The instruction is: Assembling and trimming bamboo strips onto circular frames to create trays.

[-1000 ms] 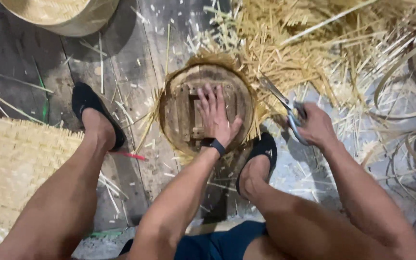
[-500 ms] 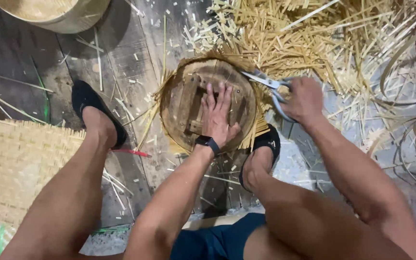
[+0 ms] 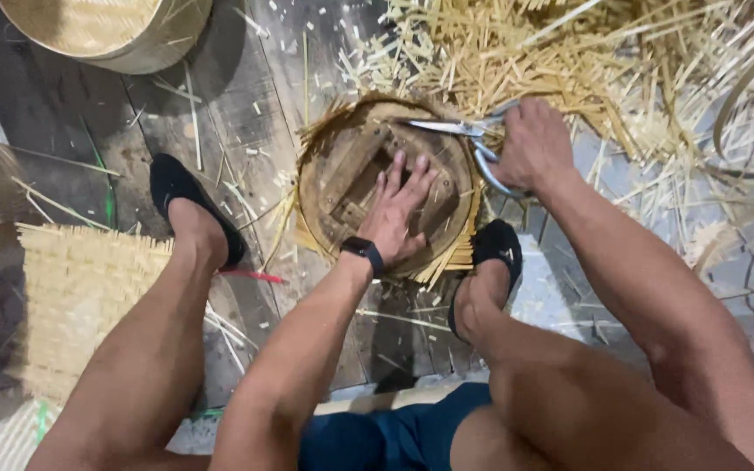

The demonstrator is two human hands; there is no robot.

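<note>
Far left: a woven mat (image 3: 80, 305) lies on the floor, its lower edge hidden behind the person's leg; a round basket (image 3: 111, 30) is cut off by the top edge.
Centre: a round wooden form (image 3: 351, 170) sits between two black shoes, bamboo strips fringing its rim.
Left hand (image 3: 399, 214): pressed flat on the form, fingers spread, grasping nothing.
Scissors (image 3: 464, 131): blades parted over the form's upper rim, handles partly hidden.
Right hand (image 3: 534, 144): clenched around the scissors' handles.
Right: a heap of strips (image 3: 569, 52) runs out of frame.
</note>
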